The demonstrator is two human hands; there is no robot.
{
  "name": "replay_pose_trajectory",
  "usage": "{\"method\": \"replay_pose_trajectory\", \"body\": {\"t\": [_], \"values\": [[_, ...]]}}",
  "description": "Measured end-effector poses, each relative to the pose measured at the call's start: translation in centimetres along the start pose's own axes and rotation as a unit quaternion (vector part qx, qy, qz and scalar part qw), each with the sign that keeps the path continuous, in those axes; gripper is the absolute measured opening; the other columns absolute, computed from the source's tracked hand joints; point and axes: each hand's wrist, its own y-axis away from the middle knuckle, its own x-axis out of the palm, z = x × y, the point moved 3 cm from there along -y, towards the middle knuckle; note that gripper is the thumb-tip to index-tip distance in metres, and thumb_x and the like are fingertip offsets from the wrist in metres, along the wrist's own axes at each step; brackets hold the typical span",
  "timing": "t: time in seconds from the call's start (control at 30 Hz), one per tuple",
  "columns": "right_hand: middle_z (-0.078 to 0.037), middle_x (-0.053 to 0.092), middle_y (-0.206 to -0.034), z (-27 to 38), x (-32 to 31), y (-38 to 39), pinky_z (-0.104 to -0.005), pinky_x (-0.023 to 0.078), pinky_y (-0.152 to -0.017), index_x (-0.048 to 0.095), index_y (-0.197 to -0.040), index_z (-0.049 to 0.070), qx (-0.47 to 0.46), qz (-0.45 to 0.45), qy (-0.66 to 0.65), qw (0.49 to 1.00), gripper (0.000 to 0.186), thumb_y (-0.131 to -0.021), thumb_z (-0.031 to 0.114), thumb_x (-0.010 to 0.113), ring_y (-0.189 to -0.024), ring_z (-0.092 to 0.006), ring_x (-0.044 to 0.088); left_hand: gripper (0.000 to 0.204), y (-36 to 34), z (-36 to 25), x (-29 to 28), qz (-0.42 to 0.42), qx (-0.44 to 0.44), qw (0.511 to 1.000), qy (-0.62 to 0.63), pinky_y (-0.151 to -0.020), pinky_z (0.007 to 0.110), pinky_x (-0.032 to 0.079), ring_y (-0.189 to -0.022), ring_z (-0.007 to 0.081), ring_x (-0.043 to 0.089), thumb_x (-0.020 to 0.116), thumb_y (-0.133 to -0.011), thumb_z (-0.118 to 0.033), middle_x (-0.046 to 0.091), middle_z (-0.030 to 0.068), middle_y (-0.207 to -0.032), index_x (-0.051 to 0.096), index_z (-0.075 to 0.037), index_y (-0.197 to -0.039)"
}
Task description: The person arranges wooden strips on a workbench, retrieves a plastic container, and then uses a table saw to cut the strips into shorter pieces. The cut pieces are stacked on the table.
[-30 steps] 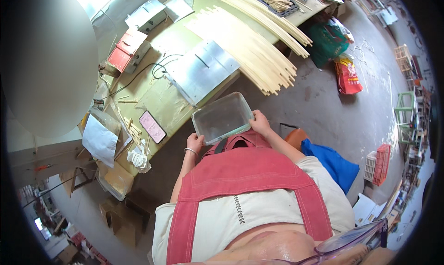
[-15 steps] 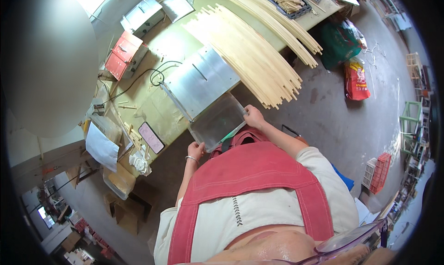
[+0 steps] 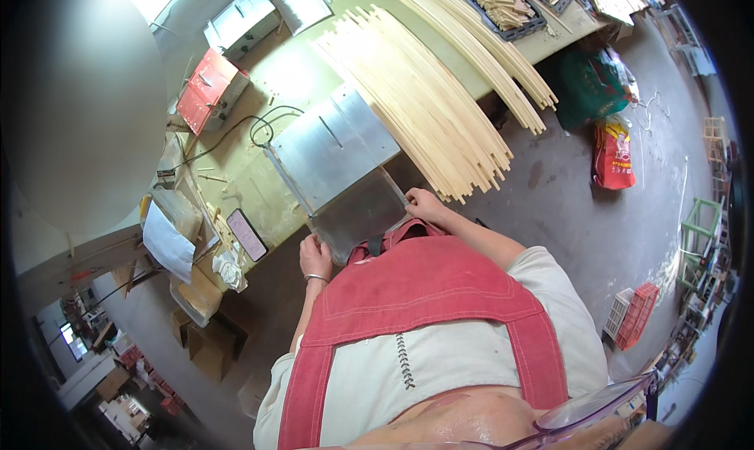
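A shallow, see-through grey plastic tray [image 3: 360, 218] lies between my hands, close against my red apron. My left hand [image 3: 316, 258] is closed at its left near corner, fingers curled and partly hidden. My right hand [image 3: 425, 205] pinches the opposite side near the right edge. Directly beyond the tray, a silver metal box [image 3: 334, 153] with slots in its top sits at the table's edge, its near side meeting the tray's far end. Long pale wooden strips [image 3: 428, 108] lie in a wide layer to the right of the metal box.
On the table [image 3: 263, 203] are a phone [image 3: 247, 235], a black cable [image 3: 259, 128], a red-topped metal box [image 3: 208, 90] and another silver box [image 3: 241, 22]. More strips [image 3: 487, 53] lie farther right. A red bag [image 3: 613, 155] and crates [image 3: 635, 316] stand on the floor.
My left hand and the tray's near end have shifted slightly left. A green patch at the tray's near edge no longer shows. The whole view has also shifted a little.
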Motion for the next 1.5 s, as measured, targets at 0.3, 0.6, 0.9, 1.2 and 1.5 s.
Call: {"method": "replay_pose_trajectory", "body": {"t": [0.3, 0.6, 0.9, 1.2, 1.5], "values": [[-0.013, 0.072, -0.091, -2.3, -6.8, 7.4, -0.0334, 0.056, -0.076, 0.068, -0.112, -0.001, 0.017, -0.149, -0.15, 0.977, 0.025, -0.095, 0.016, 0.063, -0.083, -0.0189, 0.07, 0.038, -6.6, -24.5, 7.2, 0.403, -0.113, 0.789, 0.449, -0.074, 0.031, 0.059, -0.09, 0.0241, 0.075, 0.054, -0.106, -0.019, 0.072, 0.0171, -0.106, 0.052, 0.004, -0.136], [-0.01, 0.072, -0.095, -7.9, -8.4, 12.8, -0.0273, 0.056, -0.07, 0.064, -0.115, -0.002, 0.133, -0.211, -0.342, 0.906, 0.021, -0.099, 0.01, 0.059, -0.08, -0.0129, 0.067, 0.04, -12.7, -23.3, 20.0, 0.304, -0.291, 0.851, 0.314, -0.065, 0.039, 0.06, -0.091, 0.0231, 0.069, 0.051, -0.102, -0.022, 0.065, 0.0116, -0.114, 0.052, -0.004, -0.138], [-0.01, 0.072, -0.097, -10.0, -8.4, 14.0, -0.0267, 0.055, -0.068, 0.064, -0.117, -0.001, 0.163, -0.218, -0.376, 0.886, 0.021, -0.101, 0.01, 0.059, -0.08, -0.013, 0.068, 0.033, -13.1, -20.7, 23.2, 0.292, -0.281, 0.784, 0.471, -0.084, 0.048, 0.055, -0.095, 0.0243, 0.064, 0.055, -0.1, -0.02, 0.064, 0.0087, -0.115, 0.056, -0.011, -0.131], [-0.011, 0.072, -0.1, -10.8, -8.4, 13.9, -0.0264, 0.055, -0.069, 0.063, -0.12, -0.001, 0.184, -0.198, -0.369, 0.889, 0.023, -0.101, 0.012, 0.058, -0.081, -0.0139, 0.068, 0.033, -12.7, -21.4, 22.1, 0.288, -0.256, 0.805, 0.452, -0.082, 0.042, 0.056, -0.098, 0.023, 0.065, 0.064, -0.096, -0.019, 0.065, 0.0079, -0.114, 0.058, -0.007, -0.126], [-0.01, 0.073, -0.099, -11.0, -7.9, 14.3, -0.0266, 0.055, -0.069, 0.063, -0.119, -0.001, 0.184, -0.206, -0.388, 0.879, 0.023, -0.102, 0.012, 0.058, -0.081, -0.014, 0.069, 0.031, -12.8, -21.9, 22.0, 0.301, -0.255, 0.813, 0.429, -0.092, 0.043, 0.05, -0.105, 0.022, 0.065, 0.063, -0.099, -0.02, 0.067, 0.0073, -0.121, 0.058, -0.008, -0.127]]}}
